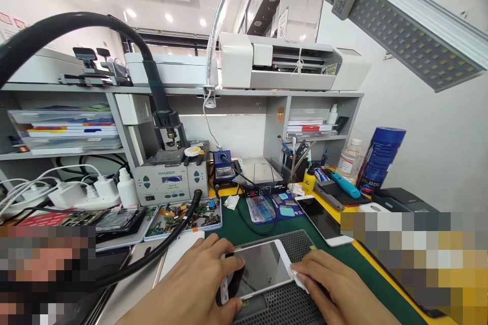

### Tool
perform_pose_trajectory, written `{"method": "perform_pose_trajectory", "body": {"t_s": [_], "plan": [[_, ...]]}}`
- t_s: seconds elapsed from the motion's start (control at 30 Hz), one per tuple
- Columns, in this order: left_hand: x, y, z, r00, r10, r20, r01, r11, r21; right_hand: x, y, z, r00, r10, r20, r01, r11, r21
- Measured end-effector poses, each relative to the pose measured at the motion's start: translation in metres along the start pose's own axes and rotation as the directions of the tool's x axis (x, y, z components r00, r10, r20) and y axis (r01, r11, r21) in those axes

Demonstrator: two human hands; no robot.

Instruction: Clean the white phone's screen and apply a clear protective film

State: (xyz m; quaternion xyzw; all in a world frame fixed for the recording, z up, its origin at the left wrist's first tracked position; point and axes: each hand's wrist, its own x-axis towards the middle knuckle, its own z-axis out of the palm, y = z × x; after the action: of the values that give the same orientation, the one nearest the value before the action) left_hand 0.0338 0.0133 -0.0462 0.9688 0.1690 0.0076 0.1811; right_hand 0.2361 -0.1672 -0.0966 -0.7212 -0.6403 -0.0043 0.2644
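A white-framed smartphone (264, 270), its dark glossy screen facing up, lies on a black perforated mat (299, 245). My left hand (198, 277) grips the phone's left end, with fingers along the far side and the thumb at the near edge. At the phone's right end, my right hand (335, 282) pinches a crumpled white tissue (299, 281) against the frame. Another white phone (324, 221) rests face up on the green work mat (236, 223), beyond my right hand.
A tray of small electronic parts (185, 218) stands at left, with a black hose (163, 249) arching past it. Behind are a grey repair station (171, 180) and a flat heating plate (259, 170). A lamp (415, 25) overhangs the upper right. Bottles and a blue canister (381, 160) stand right.
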Motion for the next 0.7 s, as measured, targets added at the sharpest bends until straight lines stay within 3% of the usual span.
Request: {"method": "perform_pose_trajectory", "body": {"t_s": [0.1,0.43,0.7], "plan": [[0.000,0.001,-0.001,1.000,0.007,-0.009,-0.007,1.000,-0.019,0.003,0.002,0.002,1.000,0.003,-0.015,-0.003,1.000,0.024],[0.001,-0.001,-0.002,1.000,0.011,-0.002,-0.011,1.000,-0.025,0.038,0.008,-0.003,0.992,0.041,0.118,-0.047,0.998,0.051],[0.002,-0.001,-0.002,1.000,0.009,0.002,-0.009,1.000,-0.025,0.067,0.019,-0.006,0.988,0.008,0.155,-0.013,0.999,0.033]]}}
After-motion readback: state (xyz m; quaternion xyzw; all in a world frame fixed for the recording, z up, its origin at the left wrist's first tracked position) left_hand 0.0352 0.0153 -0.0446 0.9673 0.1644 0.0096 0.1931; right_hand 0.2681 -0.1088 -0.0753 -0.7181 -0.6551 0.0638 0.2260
